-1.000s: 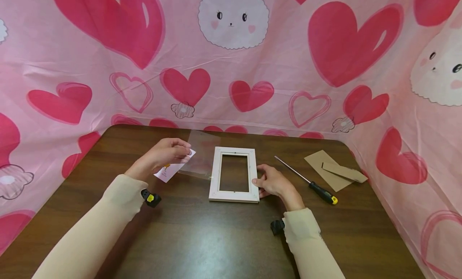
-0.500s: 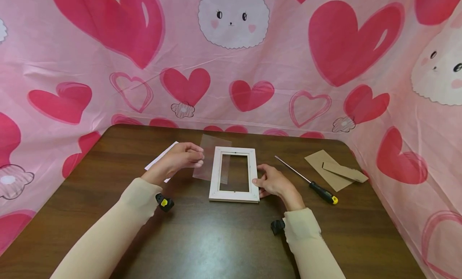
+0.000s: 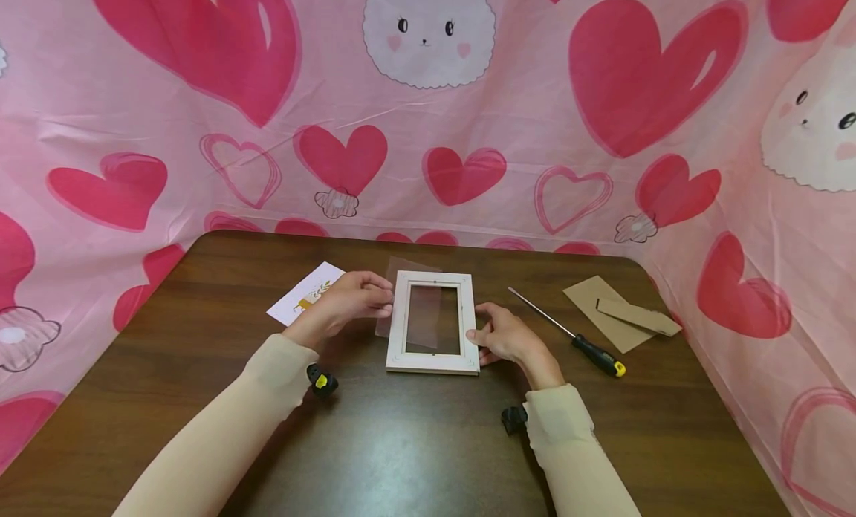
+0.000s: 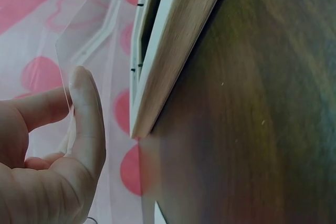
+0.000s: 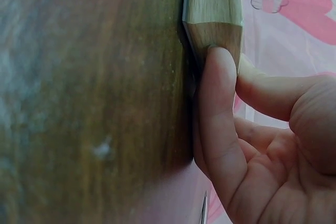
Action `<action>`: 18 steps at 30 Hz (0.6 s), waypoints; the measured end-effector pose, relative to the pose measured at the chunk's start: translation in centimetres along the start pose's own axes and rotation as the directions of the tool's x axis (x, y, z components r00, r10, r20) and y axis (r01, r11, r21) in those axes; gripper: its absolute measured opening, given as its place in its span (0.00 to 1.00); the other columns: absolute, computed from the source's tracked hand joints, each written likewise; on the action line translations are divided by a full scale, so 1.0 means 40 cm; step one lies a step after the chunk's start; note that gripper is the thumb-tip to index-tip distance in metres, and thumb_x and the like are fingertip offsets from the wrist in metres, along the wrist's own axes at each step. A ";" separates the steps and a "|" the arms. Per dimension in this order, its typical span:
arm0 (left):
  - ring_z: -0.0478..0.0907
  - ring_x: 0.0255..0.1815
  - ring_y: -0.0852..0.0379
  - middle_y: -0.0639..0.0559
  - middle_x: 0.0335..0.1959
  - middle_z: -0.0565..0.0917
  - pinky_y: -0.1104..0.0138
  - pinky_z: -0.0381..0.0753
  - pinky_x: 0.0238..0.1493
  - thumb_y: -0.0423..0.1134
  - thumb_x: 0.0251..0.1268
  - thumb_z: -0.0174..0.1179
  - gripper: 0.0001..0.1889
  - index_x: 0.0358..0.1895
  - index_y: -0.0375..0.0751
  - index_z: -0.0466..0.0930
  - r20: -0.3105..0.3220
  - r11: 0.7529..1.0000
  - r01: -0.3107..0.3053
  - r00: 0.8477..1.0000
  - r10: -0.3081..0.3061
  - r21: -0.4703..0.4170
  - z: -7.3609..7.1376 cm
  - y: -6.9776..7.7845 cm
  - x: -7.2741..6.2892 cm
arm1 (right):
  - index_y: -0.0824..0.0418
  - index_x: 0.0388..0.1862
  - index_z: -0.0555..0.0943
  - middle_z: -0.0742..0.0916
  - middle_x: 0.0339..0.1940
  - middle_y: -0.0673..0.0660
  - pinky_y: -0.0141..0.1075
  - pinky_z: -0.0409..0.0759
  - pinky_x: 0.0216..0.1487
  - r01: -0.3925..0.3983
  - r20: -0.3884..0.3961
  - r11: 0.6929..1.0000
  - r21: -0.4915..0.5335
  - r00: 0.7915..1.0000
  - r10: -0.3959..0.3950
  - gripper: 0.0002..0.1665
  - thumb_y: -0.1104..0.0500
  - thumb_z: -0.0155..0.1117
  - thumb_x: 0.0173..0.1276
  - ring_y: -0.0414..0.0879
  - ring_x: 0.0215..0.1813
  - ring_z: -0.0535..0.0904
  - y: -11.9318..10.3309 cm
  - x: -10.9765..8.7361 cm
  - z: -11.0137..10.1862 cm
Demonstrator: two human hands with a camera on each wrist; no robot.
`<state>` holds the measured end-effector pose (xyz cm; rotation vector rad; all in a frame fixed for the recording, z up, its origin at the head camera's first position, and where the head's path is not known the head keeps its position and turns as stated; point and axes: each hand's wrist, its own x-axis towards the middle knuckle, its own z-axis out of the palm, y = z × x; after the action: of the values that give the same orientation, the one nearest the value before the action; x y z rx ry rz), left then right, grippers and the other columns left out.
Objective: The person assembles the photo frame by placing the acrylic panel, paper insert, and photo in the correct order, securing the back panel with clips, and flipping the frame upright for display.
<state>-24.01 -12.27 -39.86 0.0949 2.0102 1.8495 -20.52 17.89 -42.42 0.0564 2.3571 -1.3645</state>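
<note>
In the head view a white picture frame (image 3: 433, 364) lies on the dark wooden table with its opening facing up. My left hand (image 3: 351, 300) pinches a thin clear plastic sheet (image 3: 426, 309) by its left edge and holds it over the left part of the frame. Seen from the left wrist, the sheet (image 4: 92, 30) is above the frame's back, apart from it, between thumb and finger. My right hand (image 3: 506, 336) grips the frame's right side, thumb on top. In the right wrist view a finger presses the frame's wooden edge (image 5: 212, 32).
A white card (image 3: 304, 294) with a gold print lies to the left, partly behind my left hand. On the right are a screwdriver (image 3: 595, 353) with a black and yellow handle and a brown backing board (image 3: 622, 342) with a stand strip (image 3: 638, 318). A heart-print cloth hangs behind the table.
My left hand has moved right, carrying the clear sheet from beside the frame to over its opening. The card, lifted near that hand earlier, now lies on the table. My right hand stays on the frame.
</note>
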 end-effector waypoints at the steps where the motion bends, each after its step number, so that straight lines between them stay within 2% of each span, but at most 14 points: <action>1: 0.86 0.32 0.61 0.46 0.36 0.84 0.68 0.90 0.43 0.27 0.77 0.60 0.19 0.63 0.17 0.71 0.000 1.000 0.001 1.000 -0.001 -0.004 0.004 -0.001 0.001 | 0.66 0.79 0.65 0.80 0.34 0.61 0.40 0.89 0.32 -0.001 0.000 1.000 0.001 1.000 0.001 0.35 0.66 0.65 0.78 0.48 0.29 0.81 -0.001 0.000 0.000; 11: 0.86 0.34 0.59 0.44 0.38 0.84 0.68 0.89 0.43 0.29 0.77 0.61 0.18 0.63 0.21 0.73 -0.030 0.999 0.045 0.999 -0.045 0.018 0.038 -0.015 0.018 | 0.67 0.79 0.65 0.79 0.33 0.61 0.40 0.89 0.31 0.003 -0.001 1.000 0.006 1.000 -0.003 0.35 0.67 0.65 0.78 0.48 0.28 0.81 -0.001 -0.001 -0.001; 18: 0.85 0.34 0.59 0.46 0.37 0.85 0.69 0.89 0.42 0.31 0.76 0.62 0.17 0.61 0.24 0.76 -0.041 0.998 0.048 0.998 -0.046 0.050 0.059 -0.025 0.028 | 0.67 0.79 0.65 0.79 0.33 0.61 0.40 0.89 0.31 0.002 0.001 1.000 0.007 1.000 -0.002 0.35 0.66 0.65 0.78 0.48 0.28 0.80 -0.001 -0.002 -0.001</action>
<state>-24.01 -9.83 -41.21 0.0251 2.0688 1.7855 -20.46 17.91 -42.36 0.0558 2.3522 -1.3740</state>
